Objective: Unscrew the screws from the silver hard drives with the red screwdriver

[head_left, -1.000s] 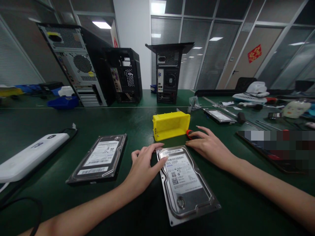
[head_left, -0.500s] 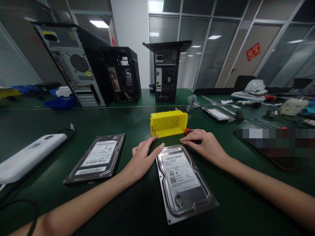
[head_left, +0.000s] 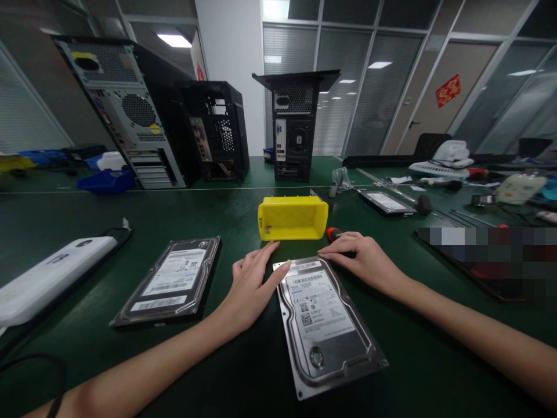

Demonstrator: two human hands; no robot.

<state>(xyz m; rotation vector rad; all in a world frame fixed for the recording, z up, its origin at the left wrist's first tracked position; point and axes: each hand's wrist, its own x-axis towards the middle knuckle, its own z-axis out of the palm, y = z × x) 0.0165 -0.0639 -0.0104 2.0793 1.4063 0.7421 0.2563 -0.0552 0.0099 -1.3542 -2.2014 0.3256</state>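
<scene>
A silver hard drive (head_left: 324,302) with a white label lies flat in front of me, slightly turned. My left hand (head_left: 252,281) rests beside its far left corner, fingers stretched out, the thumb on that corner and the fingertips near the yellow bin's lower edge. The yellow plastic bin (head_left: 293,217) stands on its side, its opening towards me. At the drive's far right corner my right hand (head_left: 363,258) has thumb and forefinger pinched together; anything between them is too small to see. Behind those fingers shows a red-and-black handle (head_left: 333,233), mostly hidden.
Another hard drive (head_left: 174,278) lies to the left, with a white power strip (head_left: 56,278) beyond it. Computer cases (head_left: 296,125) stand at the back. A third drive (head_left: 385,202), tools and a dark flat panel with a blurred patch (head_left: 470,264) lie to the right.
The yellow bin has shifted slightly left and turned more squarely towards me. Both hands and the drive have barely moved.
</scene>
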